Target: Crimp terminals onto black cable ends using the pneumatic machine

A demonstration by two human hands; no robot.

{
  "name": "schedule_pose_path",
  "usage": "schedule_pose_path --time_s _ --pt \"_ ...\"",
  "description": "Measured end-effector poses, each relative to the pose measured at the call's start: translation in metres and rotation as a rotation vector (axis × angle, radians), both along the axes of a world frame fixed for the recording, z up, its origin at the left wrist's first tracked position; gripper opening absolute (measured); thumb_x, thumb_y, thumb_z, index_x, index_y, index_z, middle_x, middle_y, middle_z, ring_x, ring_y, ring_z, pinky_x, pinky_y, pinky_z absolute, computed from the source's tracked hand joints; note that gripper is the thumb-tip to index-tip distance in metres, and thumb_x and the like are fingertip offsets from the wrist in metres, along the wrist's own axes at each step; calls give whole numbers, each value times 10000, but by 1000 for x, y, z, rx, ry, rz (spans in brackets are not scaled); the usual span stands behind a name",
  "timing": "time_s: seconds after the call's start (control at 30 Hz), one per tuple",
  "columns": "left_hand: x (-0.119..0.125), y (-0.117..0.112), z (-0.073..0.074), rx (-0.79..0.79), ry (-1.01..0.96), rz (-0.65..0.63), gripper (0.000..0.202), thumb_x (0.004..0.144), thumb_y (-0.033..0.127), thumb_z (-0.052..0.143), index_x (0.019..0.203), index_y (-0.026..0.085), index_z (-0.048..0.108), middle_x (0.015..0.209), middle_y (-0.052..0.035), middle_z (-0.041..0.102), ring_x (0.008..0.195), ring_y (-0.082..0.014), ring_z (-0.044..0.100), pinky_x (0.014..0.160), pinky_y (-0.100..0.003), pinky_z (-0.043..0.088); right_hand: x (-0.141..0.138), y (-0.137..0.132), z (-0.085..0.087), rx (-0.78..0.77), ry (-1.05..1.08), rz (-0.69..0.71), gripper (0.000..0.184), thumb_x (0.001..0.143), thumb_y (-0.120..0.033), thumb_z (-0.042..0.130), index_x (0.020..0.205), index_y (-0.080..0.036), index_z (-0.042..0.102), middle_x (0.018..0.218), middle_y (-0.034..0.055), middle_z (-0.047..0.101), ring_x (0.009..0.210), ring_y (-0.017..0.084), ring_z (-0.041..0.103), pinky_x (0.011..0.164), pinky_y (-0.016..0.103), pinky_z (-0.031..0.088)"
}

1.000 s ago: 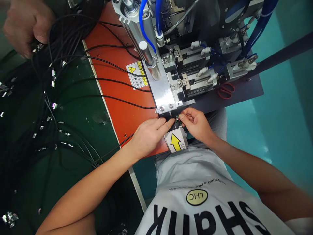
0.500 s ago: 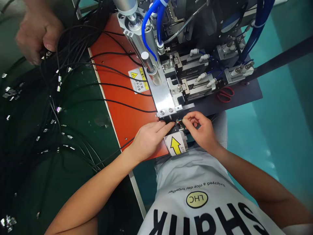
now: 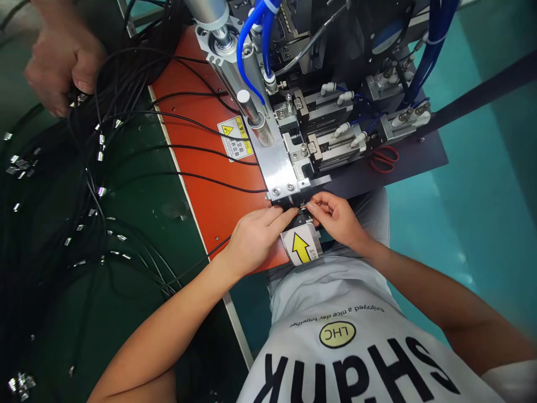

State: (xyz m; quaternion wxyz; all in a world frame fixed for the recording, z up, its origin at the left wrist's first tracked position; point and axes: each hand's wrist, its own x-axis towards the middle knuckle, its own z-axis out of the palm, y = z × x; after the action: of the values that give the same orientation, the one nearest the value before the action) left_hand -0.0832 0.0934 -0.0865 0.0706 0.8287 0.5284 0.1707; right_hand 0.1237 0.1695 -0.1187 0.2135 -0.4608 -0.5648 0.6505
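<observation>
My left hand (image 3: 257, 234) rests at the front edge of the machine, its fingers pressed together over the end of a black cable (image 3: 220, 244) that comes in from the left beneath the palm. The tip of its index finger meets fine wire ends (image 3: 302, 206) at the feed slot. Thumb and index finger of my right hand (image 3: 338, 219) pinch these thin wires from the other side. The fingertips hide most of them. Just below lies a clear guard with a yellow arrow label (image 3: 301, 246). Above both hands is the machine's metal plate (image 3: 280, 168).
More black cables (image 3: 201, 179) lie across the orange board (image 3: 184, 140). Cables with shiny metal ends (image 3: 100, 146) cover the dark green table at left, where another person's hand (image 3: 65, 67) grips some. Red-handled scissors (image 3: 384, 159) lie on the machine base, below pneumatic cylinders (image 3: 335, 151).
My right hand has moved slightly left, closer to my left fingertips, still pinching the wires. My left hand stays in place. The whole view has shifted a little.
</observation>
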Motion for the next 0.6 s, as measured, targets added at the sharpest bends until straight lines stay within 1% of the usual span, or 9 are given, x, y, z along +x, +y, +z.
schedule_pose_path --time_s 0.07,0.13,0.23,0.27,0.33,0.4,0.47,0.53,0.6 --pt "0 0 -1 5 -7 7 322 977 126 383 1243 146 564 834 -46 657 724 -148 605 601 -264 469 1 3 2 -42 -16 -4 293 878 -493 618 888 -200 630 712 -17 602 532 103 532 512 247 439" --pt "1 -1 -1 19 -13 10 322 971 119 393 1244 141 562 838 -47 659 726 -150 605 601 -265 466 -2 6 5 -38 -27 -41 309 867 -500 627 898 -196 669 722 -12 609 520 93 502 479 238 396" --pt "1 -1 -2 27 -12 11 319 962 110 407 1239 131 564 877 -57 673 744 -153 613 611 -269 473 -10 5 8 0 5 -86 263 833 -448 681 876 -189 697 682 -18 587 524 91 465 470 236 349" --pt "1 -1 -2 24 -10 13 320 961 112 408 1239 133 566 891 -60 678 751 -153 616 617 -271 478 -12 4 9 33 8 -100 240 830 -425 688 870 -189 695 662 -22 575 525 93 458 478 240 351" --pt "2 -2 -2 15 -7 21 323 963 118 402 1240 143 568 905 -61 683 761 -151 621 630 -271 486 -16 1 10 152 -24 -125 186 846 -379 673 860 -193 684 673 -17 572 548 104 470 522 256 391" --pt "2 -3 -2 12 -8 27 329 964 122 395 1242 151 567 911 -61 685 768 -150 624 639 -270 489 -16 -2 12 321 -82 -130 136 873 -334 638 853 -204 672 749 6 599 610 123 513 604 282 447" --pt "2 -3 -3 13 -7 28 335 962 121 392 1247 155 565 906 -59 683 765 -149 622 638 -268 486 -15 -5 14 470 -123 -103 107 889 -300 610 847 -215 660 829 28 618 678 143 551 675 306 473" --pt "1 -3 -4 13 -8 27 337 962 121 390 1249 156 564 905 -59 682 761 -148 620 638 -268 483 -14 -6 14 534 -140 -79 98 898 -289 595 845 -223 646 847 34 617 700 153 565 690 314 476" --pt "1 -3 -5 12 -9 31 332 967 125 388 1246 159 566 896 -55 681 760 -148 618 639 -268 479 -14 -8 11 512 -158 -86 104 903 -299 588 846 -224 632 848 35 604 690 151 558 669 308 474"
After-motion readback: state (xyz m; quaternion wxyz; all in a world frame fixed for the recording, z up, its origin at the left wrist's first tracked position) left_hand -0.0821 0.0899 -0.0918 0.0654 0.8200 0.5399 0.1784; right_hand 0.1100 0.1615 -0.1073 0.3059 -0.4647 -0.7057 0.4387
